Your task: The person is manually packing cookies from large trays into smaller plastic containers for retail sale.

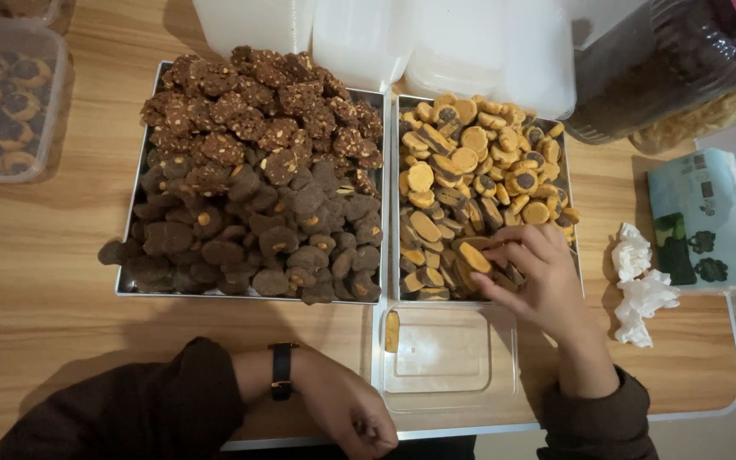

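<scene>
My right hand (537, 277) reaches into the near end of a metal tray (395, 213) heaped with yellow cookies, and its fingers pinch one yellow cookie (474, 256). Just in front of that tray stands a clear plastic box (449, 356) with one yellow cookie (392, 331) upright against its left wall. My left hand (353, 416), in a dark sleeve with a black wristwatch (280, 371), rests curled on the table edge left of the box and holds nothing. A second metal tray (132, 204) piled with dark chocolate cookies sits to the left.
White plastic containers (402, 38) stand behind the trays. A clear box of dark-centred cookies (6, 98) sits far left. At the right are a dark jar (675, 64), a tissue pack (704, 217) and crumpled tissues (641, 285). The wooden table's front edge runs near my arms.
</scene>
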